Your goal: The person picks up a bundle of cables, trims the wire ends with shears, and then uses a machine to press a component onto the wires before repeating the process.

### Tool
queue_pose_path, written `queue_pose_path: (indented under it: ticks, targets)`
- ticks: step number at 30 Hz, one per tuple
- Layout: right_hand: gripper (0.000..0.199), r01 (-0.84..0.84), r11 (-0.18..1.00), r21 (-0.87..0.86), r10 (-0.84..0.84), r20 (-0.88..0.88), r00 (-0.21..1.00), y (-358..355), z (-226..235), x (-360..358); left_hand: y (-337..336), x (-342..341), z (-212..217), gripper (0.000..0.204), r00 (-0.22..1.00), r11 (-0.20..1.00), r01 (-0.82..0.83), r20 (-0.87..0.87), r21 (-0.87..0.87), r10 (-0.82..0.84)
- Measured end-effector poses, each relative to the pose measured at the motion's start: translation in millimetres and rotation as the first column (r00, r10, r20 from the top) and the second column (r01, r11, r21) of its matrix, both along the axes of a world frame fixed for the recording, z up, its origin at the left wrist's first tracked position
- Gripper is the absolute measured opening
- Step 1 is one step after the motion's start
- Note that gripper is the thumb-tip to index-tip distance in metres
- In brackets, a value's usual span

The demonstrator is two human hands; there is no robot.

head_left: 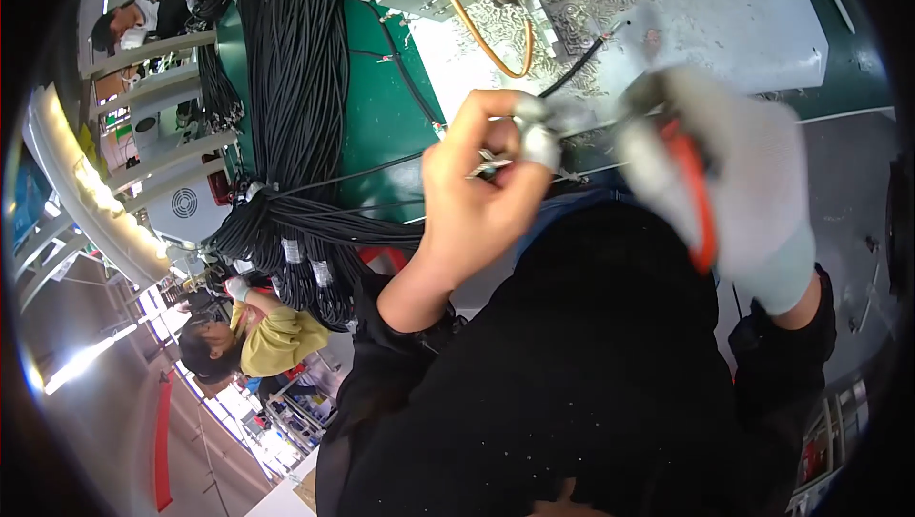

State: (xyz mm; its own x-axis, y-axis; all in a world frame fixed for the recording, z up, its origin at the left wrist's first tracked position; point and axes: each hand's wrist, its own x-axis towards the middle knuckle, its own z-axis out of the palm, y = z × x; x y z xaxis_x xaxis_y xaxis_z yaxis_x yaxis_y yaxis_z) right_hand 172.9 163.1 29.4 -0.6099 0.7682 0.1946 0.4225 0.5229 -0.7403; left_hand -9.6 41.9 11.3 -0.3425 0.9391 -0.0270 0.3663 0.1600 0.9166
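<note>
Left hand (pixel 481 198) bare, fingers curled tight, pinching the end of a thin black cable (pixel 572 64) plus a small metal piece (pixel 491 164). Right hand (pixel 729 188) in a white glove, closed around red-handled pliers (pixel 691 193); blurred, jaws not readable. Both hands are above the near edge of the green bench (pixel 381 117). Cable runs up toward the grey plate (pixel 724 21). Black cable bundle (pixel 295 88) hangs off the bench's left side.

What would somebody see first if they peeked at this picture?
Probably the two hands in the middle: the bare left hand pinches a small metal piece on a thin black cable, and the white-gloved right hand grips a red-handled tool. Next, the big bundle of black cables hanging over the green bench at upper left.
</note>
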Motion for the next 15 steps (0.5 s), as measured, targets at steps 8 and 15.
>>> queue_pose_path:
  ticks: [8, 15]
  targets:
    - [0.018, -0.293, 0.609, -0.737, 0.178, -0.234, 0.956, -14, -1, 0, -2, 19, 8, 0.028, 0.975, 0.973, 0.212, -0.045, -0.087, -0.217]
    - [0.019, -0.113, 0.975, -0.190, 0.085, -0.148, 0.985, -38, -10, 11, -5, 29, 26, 0.020, 0.853, 0.990, 0.052, 0.522, -0.131, 0.024]
